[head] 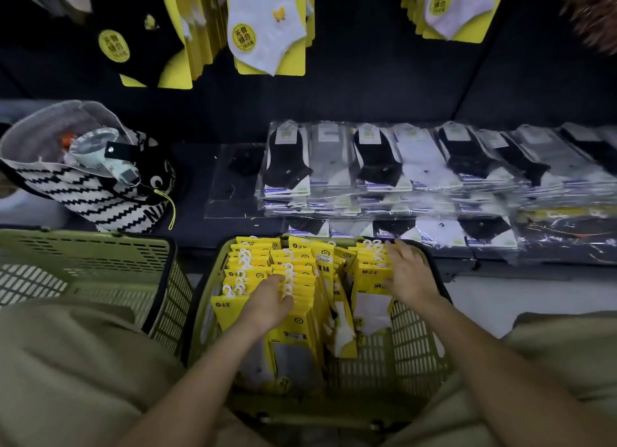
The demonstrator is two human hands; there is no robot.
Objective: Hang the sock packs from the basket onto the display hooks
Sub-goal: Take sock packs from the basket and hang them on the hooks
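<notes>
Bare forearms reach down from the bottom edge, over a lap in pale khaki, into the green basket (417,333) just in front of the knees. Its yellow-carded sock packs (253,256) stand on edge in three rough rows, white plastic hangers uppermost. The rows look close to full, so I judge the job to be at or near its start: a pack must be picked out before anything is hung. The left hand (267,301) lies on the middle row with its fingers bent down among the hangers. Whether they pinch a pack or only riffle the tops I cannot tell, as the fingertips are buried. The right hand (409,274) rests on the right row, fingers spread and fairly straight, holding nothing. Above, against the dark panel, hanging packs (267,29) of the same yellow kind already occupy several spots, but the display hooks themselves are cut off by the top edge, so the free room on them cannot be judged. A second basket (100,263) to the left is partly hidden behind the knee. Flat cellophane packs (384,166) lie on the shelf between, with a zigzag bag (83,186) to their left, and the far right corner is blurred.
</notes>
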